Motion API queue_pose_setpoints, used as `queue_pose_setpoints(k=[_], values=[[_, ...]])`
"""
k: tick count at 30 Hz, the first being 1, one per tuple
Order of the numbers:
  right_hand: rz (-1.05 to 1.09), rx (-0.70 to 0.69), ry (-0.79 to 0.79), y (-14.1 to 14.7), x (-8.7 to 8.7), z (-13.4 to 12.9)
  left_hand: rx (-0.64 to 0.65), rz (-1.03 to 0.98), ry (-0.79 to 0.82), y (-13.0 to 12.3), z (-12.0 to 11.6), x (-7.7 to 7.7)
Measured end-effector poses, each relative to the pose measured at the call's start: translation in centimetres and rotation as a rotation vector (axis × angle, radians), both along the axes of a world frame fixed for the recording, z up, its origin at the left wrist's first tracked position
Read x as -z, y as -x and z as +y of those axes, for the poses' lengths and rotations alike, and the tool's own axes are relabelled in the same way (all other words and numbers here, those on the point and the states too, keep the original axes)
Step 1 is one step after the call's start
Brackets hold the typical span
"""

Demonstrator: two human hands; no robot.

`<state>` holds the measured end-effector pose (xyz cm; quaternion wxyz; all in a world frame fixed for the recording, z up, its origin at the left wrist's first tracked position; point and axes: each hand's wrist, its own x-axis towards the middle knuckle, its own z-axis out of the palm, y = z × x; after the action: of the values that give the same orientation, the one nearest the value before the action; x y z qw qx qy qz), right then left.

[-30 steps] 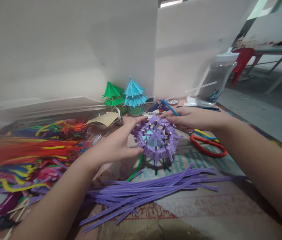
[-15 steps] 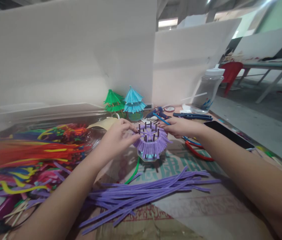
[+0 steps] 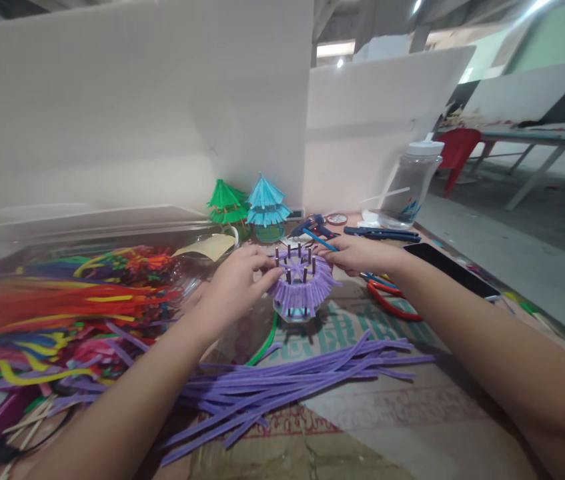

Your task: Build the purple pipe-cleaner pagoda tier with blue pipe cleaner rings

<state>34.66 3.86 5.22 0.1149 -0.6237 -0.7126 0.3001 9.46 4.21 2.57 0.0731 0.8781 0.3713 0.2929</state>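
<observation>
A small model pavilion [image 3: 302, 288] stands upright on the cardboard, its fringed roof made of purple pipe cleaners and a ring of dark posts rising from its top. On its left edge, the thumb and fingers of my left hand [image 3: 242, 280] are closed around the rim. My right hand [image 3: 349, 255] is at the far right side of the roof, its fingers gripping a slim blue stick [image 3: 319, 240] that points up and left. Its fingertips are partly hidden behind the model. In front lies a loose bundle of purple pipe cleaners [image 3: 282, 383].
Colourful pipe cleaners [image 3: 52, 300] are heaped at left. Behind stand a green model [image 3: 225, 207] and a light-blue model [image 3: 267, 207], near a dark glue gun [image 3: 312, 225]. At right are red-handled scissors [image 3: 387, 305], a phone [image 3: 449, 270] and a plastic bottle [image 3: 409, 187].
The view has shifted slightly. The fingers of my right hand have moved in closer to the roof's far right edge, while my left hand stays at the left rim.
</observation>
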Motion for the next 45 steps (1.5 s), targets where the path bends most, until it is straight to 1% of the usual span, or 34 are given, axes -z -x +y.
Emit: queue_pose_setpoints(k=[4, 7, 9, 10, 12, 14, 16, 17, 20, 22, 24, 26, 28, 30, 32, 34, 36, 40, 43, 45], values=[[0.015, -0.033, 0.007, -0.3, 0.0, -0.1, -0.002, 0.025, 0.024, 0.0, 0.0, -0.2], [-0.018, -0.070, -0.037, -1.0, 0.2, 0.3, 0.005, 0.015, 0.055, -0.1, -0.2, -0.2], [-0.033, -0.108, -0.146, -1.6, 0.4, 0.7, -0.001, -0.030, 0.088, -0.1, -0.2, -0.2], [-0.023, -0.113, -0.232, -1.8, 0.5, 1.0, -0.007, -0.066, 0.118, 0.0, -0.2, -0.1], [0.051, -0.083, -0.423, -2.1, 0.5, 1.3, -0.013, -0.143, 0.185, 0.2, -0.1, 0.0], [0.166, -0.042, -0.548, -2.0, 0.5, 1.3, 0.011, -0.196, 0.207, 0.6, 0.3, 0.1], [0.248, -0.068, -0.600, -1.6, 0.4, 1.0, 0.054, -0.203, 0.158, 0.9, 0.6, 0.2], [0.252, -0.091, -0.607, -1.3, 0.4, 0.7, 0.073, -0.188, 0.121, 1.0, 0.7, 0.2], [0.185, -0.151, -0.610, -0.6, 0.7, 0.2, 0.102, -0.099, 0.058, 1.0, 0.7, 0.2], [0.159, -0.202, -0.593, -0.3, 0.9, 0.0, 0.113, -0.049, 0.056, 0.8, 0.6, 0.2], [0.152, -0.235, -0.579, -0.1, 0.9, -0.1, 0.112, -0.043, 0.059, 0.6, 0.4, 0.1], [0.129, -0.201, -0.565, -0.2, 0.7, -0.2, 0.082, -0.071, 0.042, 0.6, 0.3, -0.1], [0.098, -0.164, -0.584, -0.2, 0.1, -0.4, 0.040, -0.110, 0.005, 0.7, 0.0, -0.5], [0.074, -0.176, -0.648, -0.3, -0.7, -0.9, 0.016, -0.147, -0.038, 0.9, -0.4, -1.1], [0.053, -0.196, -0.745, -0.3, -1.7, -1.9, 0.008, -0.175, -0.074, 1.0, -1.0, -1.8], [0.016, -0.177, -0.825, -0.1, -2.6, -3.2, 0.011, -0.163, -0.113, 1.0, -1.6, -2.4], [-0.035, -0.149, -0.861, 0.2, -3.4, -4.5, 0.017, -0.120, -0.171, 0.8, -2.2, -2.7], [-0.164, -0.135, -0.823, 0.6, -4.1, -6.1, 0.034, -0.024, -0.288, 0.5, -2.6, -2.6], [-0.251, -0.125, -0.805, 0.5, -4.2, -6.2, 0.098, 0.063, -0.346, 0.1, -2.9, -2.0], [-0.267, -0.107, -0.816, 0.3, -4.2, -6.2, 0.131, 0.135, -0.394, -0.3, -3.3, -1.5]])
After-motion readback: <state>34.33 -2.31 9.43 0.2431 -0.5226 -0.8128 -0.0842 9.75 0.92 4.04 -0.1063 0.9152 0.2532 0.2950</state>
